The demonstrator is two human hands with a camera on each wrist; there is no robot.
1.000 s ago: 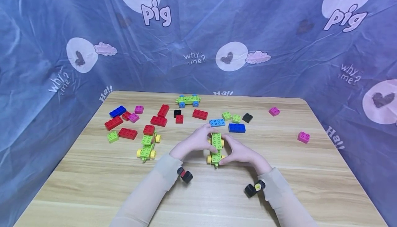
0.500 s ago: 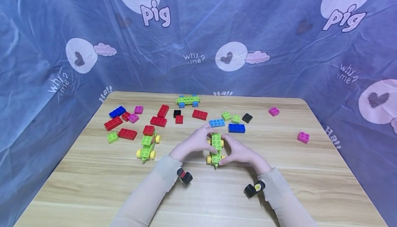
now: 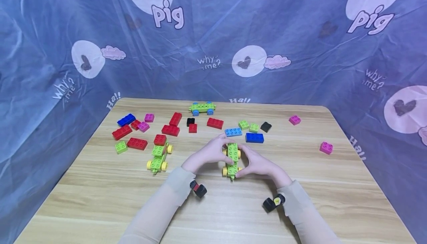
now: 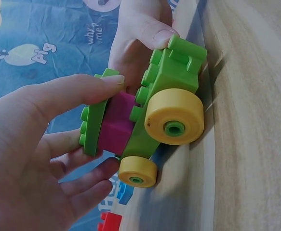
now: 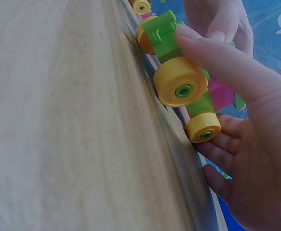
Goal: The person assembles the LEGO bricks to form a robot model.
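Note:
Between my two hands, a green toy car [image 3: 233,153] with yellow wheels stands on the wooden table. In the left wrist view a pink brick [image 4: 117,122] sits on its base, topped by a green piece [image 4: 96,126] with studs. My left hand [image 3: 213,151] holds the car from the left, thumb on the green top piece and fingers round its far side. From the right, my right hand [image 3: 261,162] grips it, thumb at the near end of the base and fingers toward the far wheel. The fingertips behind the car are partly hidden.
Left of my hands stands another yellow-wheeled car [image 3: 157,162] carrying a green and a red brick [image 3: 160,139]. A blue-wheeled green base [image 3: 202,107] is at the back edge. Loose bricks lie around, including a dark blue brick [image 3: 255,137] and a pink one [image 3: 326,147].

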